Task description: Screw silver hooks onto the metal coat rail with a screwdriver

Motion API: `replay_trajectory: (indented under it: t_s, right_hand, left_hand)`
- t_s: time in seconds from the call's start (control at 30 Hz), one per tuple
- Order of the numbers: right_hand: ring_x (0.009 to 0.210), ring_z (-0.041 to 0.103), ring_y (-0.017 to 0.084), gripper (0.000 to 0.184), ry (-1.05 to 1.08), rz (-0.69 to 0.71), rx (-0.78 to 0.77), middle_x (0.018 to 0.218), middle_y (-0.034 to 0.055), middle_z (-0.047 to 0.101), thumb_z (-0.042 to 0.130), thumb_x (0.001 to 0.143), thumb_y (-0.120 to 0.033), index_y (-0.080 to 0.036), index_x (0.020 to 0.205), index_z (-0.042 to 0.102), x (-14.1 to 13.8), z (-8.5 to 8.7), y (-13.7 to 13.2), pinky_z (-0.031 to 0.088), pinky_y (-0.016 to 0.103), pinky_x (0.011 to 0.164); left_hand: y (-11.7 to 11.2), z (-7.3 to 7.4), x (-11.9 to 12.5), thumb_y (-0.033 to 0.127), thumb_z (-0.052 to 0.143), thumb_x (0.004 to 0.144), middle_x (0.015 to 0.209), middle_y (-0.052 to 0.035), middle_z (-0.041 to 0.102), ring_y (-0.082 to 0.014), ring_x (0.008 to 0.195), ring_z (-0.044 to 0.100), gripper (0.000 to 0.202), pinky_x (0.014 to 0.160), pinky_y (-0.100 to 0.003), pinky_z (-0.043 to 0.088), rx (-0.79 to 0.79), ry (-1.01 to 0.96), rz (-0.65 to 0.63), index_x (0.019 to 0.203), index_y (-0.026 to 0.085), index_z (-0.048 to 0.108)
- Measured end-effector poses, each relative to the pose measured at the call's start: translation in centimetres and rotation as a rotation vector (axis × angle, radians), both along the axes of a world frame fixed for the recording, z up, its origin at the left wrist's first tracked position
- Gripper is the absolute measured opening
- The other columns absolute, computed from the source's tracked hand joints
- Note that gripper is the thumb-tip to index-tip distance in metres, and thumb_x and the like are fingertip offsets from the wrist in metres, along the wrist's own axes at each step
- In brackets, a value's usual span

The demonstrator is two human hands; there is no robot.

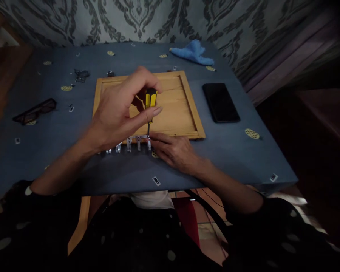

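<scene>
My left hand (121, 104) is closed around the yellow and black handle of a small screwdriver (151, 100), which stands nearly upright. Its tip meets the right end of a shiny metal hook rail (129, 139). Several hooks hang down from this rail, along the near edge of a wooden panel with a raised frame (191, 102). At the rail's right end, the fingertips of my right hand (175, 151) press together against the metal, gripping it beside the screwdriver tip. My left hand and forearm cover the panel's left part.
A black phone (221, 102) lies right of the panel, and a blue cloth (193, 53) sits behind it. Dark glasses (35, 111) and a small dark tangled item (81, 74) are on the left. A blue patterned cloth covers the table (229, 158), whose near edge is close to my body.
</scene>
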State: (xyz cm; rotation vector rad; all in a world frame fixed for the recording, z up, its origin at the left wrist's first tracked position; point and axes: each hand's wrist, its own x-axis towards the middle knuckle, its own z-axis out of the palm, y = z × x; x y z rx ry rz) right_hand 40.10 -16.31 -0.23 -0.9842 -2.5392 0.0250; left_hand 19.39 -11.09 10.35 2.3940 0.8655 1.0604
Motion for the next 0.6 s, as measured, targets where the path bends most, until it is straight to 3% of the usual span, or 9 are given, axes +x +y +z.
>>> replay_trajectory:
  t_s: [0.13,0.27,0.4,0.6]
  right_hand:
    - [0.096,0.074,0.021,0.034,0.024,0.006,0.022,0.131,0.0118,0.07,0.047,0.102,-0.019,-0.017,0.129,0.068,0.05,-0.11,0.02,0.056,0.028,0.068]
    - [0.097,0.074,0.022,0.035,0.02,0.006,0.0,0.133,0.0119,0.069,0.047,0.102,-0.019,-0.017,0.131,0.067,0.1,-0.07,-0.01,0.056,0.03,0.068]
    - [0.1,0.074,0.022,0.035,0.02,0.006,-0.024,0.135,0.012,0.068,0.047,0.102,-0.019,-0.015,0.13,0.067,0.11,0.04,-0.07,0.058,0.03,0.07]
    - [0.099,0.074,0.022,0.035,-0.004,-0.02,-0.046,0.135,0.0112,0.068,0.048,0.102,-0.019,-0.019,0.132,0.066,0.03,0.18,-0.17,0.058,0.029,0.07]
  left_hand:
    - [0.01,0.22,-0.18,0.032,0.067,0.092,0.094,-0.0018,0.064,-0.0133,0.079,0.064,0.016,0.069,-0.026,0.056,0.112,0.053,0.015,0.105,0.023,0.063]
    - [0.19,0.46,-0.45,0.03,0.067,0.092,0.102,-0.0025,0.066,-0.0179,0.09,0.067,0.023,0.081,-0.033,0.058,0.032,0.05,-0.027,0.114,0.029,0.061]
    - [0.16,0.72,-0.68,0.025,0.065,0.092,0.107,-0.0018,0.065,-0.0181,0.097,0.067,0.028,0.084,-0.034,0.057,0.042,0.064,-0.063,0.119,0.031,0.058]
    - [0.0,0.4,-0.59,0.032,0.065,0.095,0.105,-0.0018,0.067,-0.0157,0.09,0.066,0.017,0.074,-0.029,0.059,0.135,0.068,0.005,0.112,0.03,0.062]
